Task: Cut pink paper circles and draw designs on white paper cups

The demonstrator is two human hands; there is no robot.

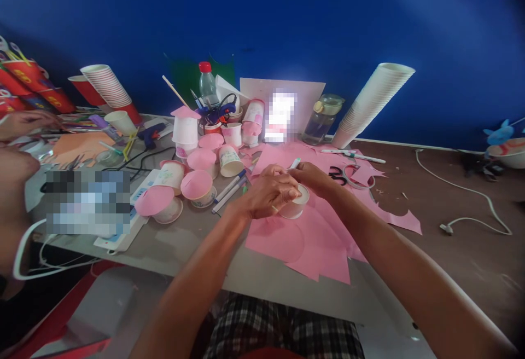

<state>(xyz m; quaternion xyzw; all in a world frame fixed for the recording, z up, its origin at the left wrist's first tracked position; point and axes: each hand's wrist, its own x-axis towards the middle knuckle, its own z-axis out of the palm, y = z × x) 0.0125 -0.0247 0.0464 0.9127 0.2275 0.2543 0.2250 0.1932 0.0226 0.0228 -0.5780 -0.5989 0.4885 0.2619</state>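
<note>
A small white paper cup (293, 209) stands bottom up on pink paper in front of me. My left hand (274, 190) is closed against its left side, fingers curled over the top edge; the fingertips are partly hidden. Just behind the cup, my right hand (310, 177) is closed around a white marker (295, 163) whose greenish end sticks up between the hands. Cut sheets of pink paper (324, 244) lie under both hands. Black-handled scissors (338, 175) and a roll of tape (361, 177) rest beside my right wrist.
Cups with pink cone roofs (197, 185) crowd the left, near markers (229, 192) and a power strip (123, 233). Behind stand a lit phone (280, 117), a glass jar (324, 118) and a leaning cup stack (373, 102). Another person's hand (28, 123) is at far left.
</note>
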